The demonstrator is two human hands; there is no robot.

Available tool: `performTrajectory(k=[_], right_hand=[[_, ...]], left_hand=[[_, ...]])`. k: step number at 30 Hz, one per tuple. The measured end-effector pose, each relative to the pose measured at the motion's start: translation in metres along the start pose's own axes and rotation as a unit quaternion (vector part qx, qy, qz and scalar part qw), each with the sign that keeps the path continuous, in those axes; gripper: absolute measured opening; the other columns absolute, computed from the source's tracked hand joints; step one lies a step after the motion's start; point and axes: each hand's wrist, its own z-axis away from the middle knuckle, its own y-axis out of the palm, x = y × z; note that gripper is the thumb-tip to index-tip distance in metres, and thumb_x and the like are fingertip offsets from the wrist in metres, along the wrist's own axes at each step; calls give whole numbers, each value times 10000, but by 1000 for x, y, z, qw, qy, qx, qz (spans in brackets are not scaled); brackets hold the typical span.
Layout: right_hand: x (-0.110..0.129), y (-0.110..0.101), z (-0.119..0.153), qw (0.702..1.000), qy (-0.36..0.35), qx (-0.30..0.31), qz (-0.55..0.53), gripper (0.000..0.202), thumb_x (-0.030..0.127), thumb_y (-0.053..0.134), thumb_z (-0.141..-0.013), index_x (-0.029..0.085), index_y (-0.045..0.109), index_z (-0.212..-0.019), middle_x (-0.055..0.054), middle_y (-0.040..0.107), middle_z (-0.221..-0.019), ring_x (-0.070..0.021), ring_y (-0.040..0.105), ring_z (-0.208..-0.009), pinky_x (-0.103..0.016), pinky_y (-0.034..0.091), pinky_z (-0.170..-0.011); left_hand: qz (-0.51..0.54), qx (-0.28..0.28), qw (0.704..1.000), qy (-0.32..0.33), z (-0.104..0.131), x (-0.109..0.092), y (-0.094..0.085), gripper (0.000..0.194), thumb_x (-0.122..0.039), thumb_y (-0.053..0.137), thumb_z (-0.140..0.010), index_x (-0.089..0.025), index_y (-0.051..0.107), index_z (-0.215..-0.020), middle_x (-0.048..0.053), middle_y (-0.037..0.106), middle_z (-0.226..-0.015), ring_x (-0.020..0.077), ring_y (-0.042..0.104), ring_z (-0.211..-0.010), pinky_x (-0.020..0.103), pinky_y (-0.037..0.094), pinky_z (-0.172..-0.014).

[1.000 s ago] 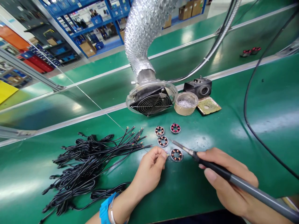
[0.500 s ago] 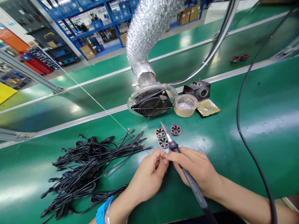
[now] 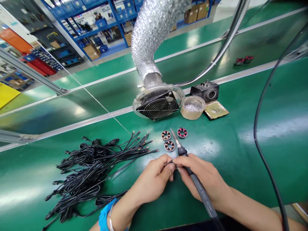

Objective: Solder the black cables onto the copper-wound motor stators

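Observation:
My right hand (image 3: 204,178) grips a soldering iron (image 3: 202,192) by its dark handle, its bare tip pointing up and away. Thumb and fingers of my left hand (image 3: 154,179) are pinched on a thin dark piece (image 3: 170,162) that looks like a black cable end; most of it is hidden. The right fingertips meet the left ones there. Just beyond the hands are two ring-shaped coil parts with copper windings (image 3: 169,146) and one with red windings (image 3: 182,132). The iron's tip lies between them in view; contact cannot be made out.
Bundled black cables (image 3: 89,173) with stripped ends spread at left. A fume extractor hood (image 3: 158,104) hangs over the bench. Behind stand a round tub (image 3: 192,109), a dark iron holder (image 3: 205,91) and a yellowish sponge pad (image 3: 216,110). A black cord (image 3: 256,128) loops at right.
The iron's tip has shifted slightly right, away from the copper-wound rings. A dark piece now shows between my fingertips. The view has moved a little.

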Motion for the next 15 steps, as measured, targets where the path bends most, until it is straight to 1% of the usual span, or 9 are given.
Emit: performTrajectory(k=[3,6,10,12,15], right_hand=[[-2,2,1,1000,-12,-17,6,366,32,442,-899,219,525,-1203,-35,620,-851,-155,587,-713,-274,528,-637],[-3,0,1,1000,-10,-19,-3,378,43,455,-907,228,516,-1231,-34,648,-892,-144,615,-739,-264,541,-672],[-7,-6,2,999,29,7,-16,387,77,537,-867,230,505,-1221,-30,676,-965,-143,671,-824,-263,562,-759],[-9,-7,1,999,32,16,-17,377,79,536,-862,233,512,-1206,-27,686,-968,-142,685,-823,-258,566,-756],[-10,-5,-1,999,36,1,-13,324,80,511,-882,233,535,-1167,-17,693,-912,-129,688,-762,-242,568,-720]], left_hand=[[74,8,996,-39,-2,4,4,328,-426,456,-968,-184,474,-748,-47,426,-643,99,319,-563,238,266,-523],[120,-16,991,-57,-3,7,10,327,-457,504,-939,-190,450,-758,-69,361,-615,90,259,-539,231,220,-491],[138,-44,987,-67,-5,8,14,334,-462,565,-899,-194,434,-748,-91,312,-579,79,217,-522,216,202,-486],[138,-52,986,-73,-5,8,14,343,-466,567,-894,-196,425,-736,-96,305,-566,75,212,-506,212,201,-482],[143,-61,985,-76,-5,8,14,337,-460,563,-892,-198,421,-735,-100,302,-560,71,209,-496,210,198,-478]])
